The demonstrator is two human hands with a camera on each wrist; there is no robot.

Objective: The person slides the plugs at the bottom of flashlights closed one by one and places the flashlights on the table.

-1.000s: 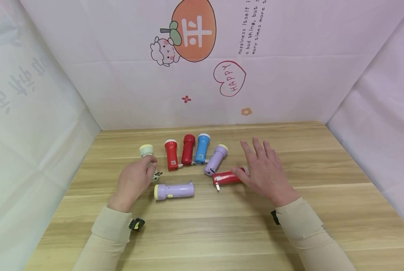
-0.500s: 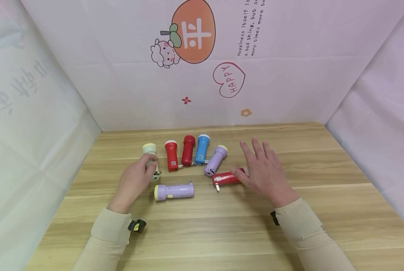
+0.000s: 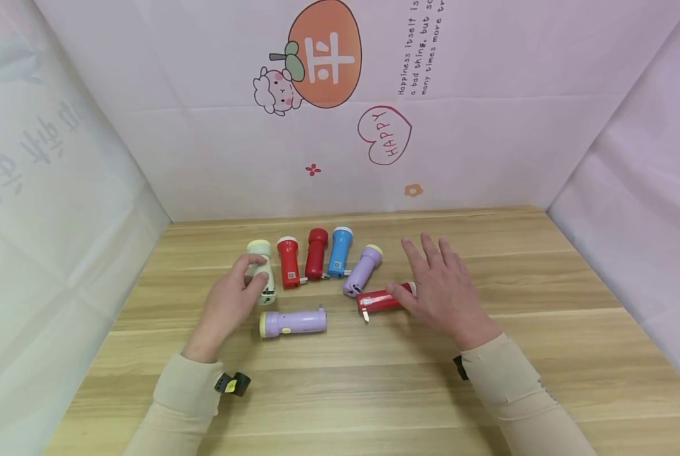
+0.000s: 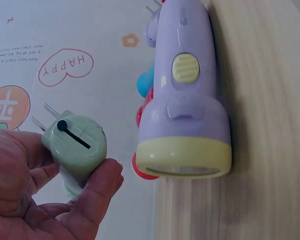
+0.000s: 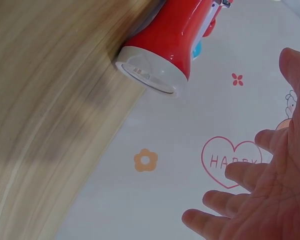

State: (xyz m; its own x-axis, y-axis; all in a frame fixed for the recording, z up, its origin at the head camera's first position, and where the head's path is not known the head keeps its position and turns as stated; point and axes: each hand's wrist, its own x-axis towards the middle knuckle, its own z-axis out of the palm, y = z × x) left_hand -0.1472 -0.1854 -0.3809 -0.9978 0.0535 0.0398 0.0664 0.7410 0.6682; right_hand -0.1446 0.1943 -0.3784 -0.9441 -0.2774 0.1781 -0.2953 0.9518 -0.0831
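Note:
My left hand (image 3: 247, 278) pinches a pale green flashlight (image 3: 261, 271) between thumb and fingers, at the left end of a row on the wooden table (image 3: 374, 380). In the left wrist view its plug end (image 4: 75, 142) shows in my fingers (image 4: 97, 192). Beside it stand a red flashlight (image 3: 288, 261), a dark red one (image 3: 315, 252), a blue one (image 3: 340, 250) and a purple one (image 3: 362, 269). Another purple flashlight (image 3: 293, 322) (image 4: 185, 100) lies near my left hand. My right hand (image 3: 425, 272) is spread open, thumb against a lying red flashlight (image 3: 381, 299) (image 5: 165, 45).
White printed cloth walls (image 3: 340, 126) close the table in at the back and on both sides. Bare wood stretches along the front edge and to the right of my right hand.
My left hand has carried the green flashlight to the right, up close beside the red one in the row. The right hand has hardly moved.

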